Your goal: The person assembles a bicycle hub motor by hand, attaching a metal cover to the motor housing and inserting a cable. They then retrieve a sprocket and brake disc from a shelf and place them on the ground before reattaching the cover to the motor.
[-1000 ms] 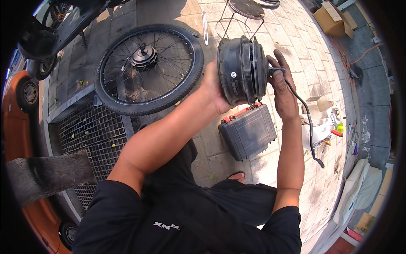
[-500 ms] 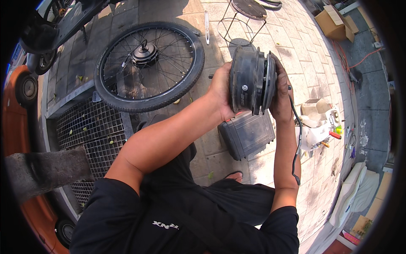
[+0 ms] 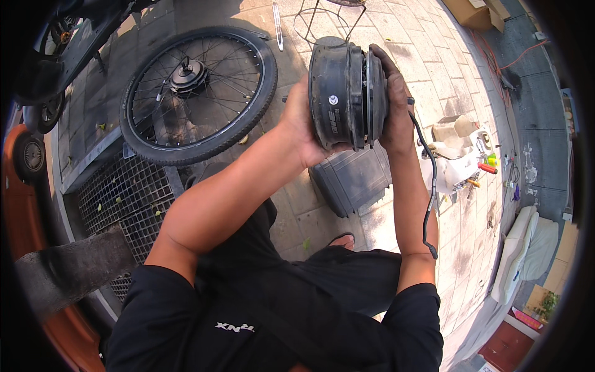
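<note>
A black bicycle hub motor point(image 3: 339, 102) is held up between both my hands, its axle lying sideways. My left hand point(image 3: 302, 121) is wrapped round its left face, the fingers mostly hidden behind and below. My right hand point(image 3: 396, 102), dark with grime, grips the cover on the right side. A narrow gap shows between the drum and this cover. From the axle's right end a black cable point(image 3: 432, 186) hangs along my right forearm. A spoked wheel point(image 3: 263, 115) with a hub motor point(image 3: 188, 77) at its centre lies on the ground to the left.
Below the held motor stands a dark plastic case point(image 3: 353, 180). To the right are a white container point(image 3: 455, 164) with tools and a cardboard box point(image 3: 474, 13). A metal grate point(image 3: 124, 198) and a trunk-like post point(image 3: 74, 266) are at left; a stool point(image 3: 331, 18) stands ahead.
The whole view has shifted, so the surroundings sit further left and higher. The hub motor has turned slightly, showing more of its outer drum; both hands keep their hold.
</note>
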Motion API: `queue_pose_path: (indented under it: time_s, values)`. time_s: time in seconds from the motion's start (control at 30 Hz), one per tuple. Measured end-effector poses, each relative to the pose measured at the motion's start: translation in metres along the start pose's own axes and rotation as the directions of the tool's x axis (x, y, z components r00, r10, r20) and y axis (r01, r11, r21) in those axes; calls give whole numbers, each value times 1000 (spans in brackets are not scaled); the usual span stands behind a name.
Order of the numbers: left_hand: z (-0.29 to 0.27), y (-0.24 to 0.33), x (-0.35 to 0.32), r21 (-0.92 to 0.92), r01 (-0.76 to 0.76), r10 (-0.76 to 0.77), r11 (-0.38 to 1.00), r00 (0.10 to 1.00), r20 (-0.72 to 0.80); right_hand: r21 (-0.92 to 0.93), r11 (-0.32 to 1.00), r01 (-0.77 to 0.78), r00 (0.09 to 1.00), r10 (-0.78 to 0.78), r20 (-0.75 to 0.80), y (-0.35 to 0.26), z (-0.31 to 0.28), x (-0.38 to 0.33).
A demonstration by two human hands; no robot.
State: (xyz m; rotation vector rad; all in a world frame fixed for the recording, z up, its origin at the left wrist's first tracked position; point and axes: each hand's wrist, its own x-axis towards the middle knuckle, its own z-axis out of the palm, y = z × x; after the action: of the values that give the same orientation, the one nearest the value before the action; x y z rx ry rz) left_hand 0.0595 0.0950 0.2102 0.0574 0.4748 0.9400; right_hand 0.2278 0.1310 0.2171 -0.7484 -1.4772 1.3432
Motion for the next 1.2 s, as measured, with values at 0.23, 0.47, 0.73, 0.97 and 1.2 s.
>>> queue_pose_path:
  time_s: [0.23, 0.47, 0.73, 0.97, 1.2]
  values:
    - [8, 0, -7, 16, 38, -37, 999, 997, -65, 118, 989, -88, 993, 97, -68, 7, 7, 0]
    - [6, 3, -6, 113, 54, -34, 992, 986, -165, 210, 955, -210, 959, 242, -145, 13, 13, -1]
    - [-3, -1, 2, 84, 42, -31, 996, 991, -131, 210, 950, -232, 946, 271, -177, 12, 14, -4]
    - [-7, 0, 8, -103, -28, 38, 994, 994, 107, -2, 995, -98, 978, 96, -185, 0, 15, -4]
    - [5, 3, -5, -176, 60, -16, 983, 970, 242, -283, 958, -49, 970, -22, -244, -45, 30, 0]
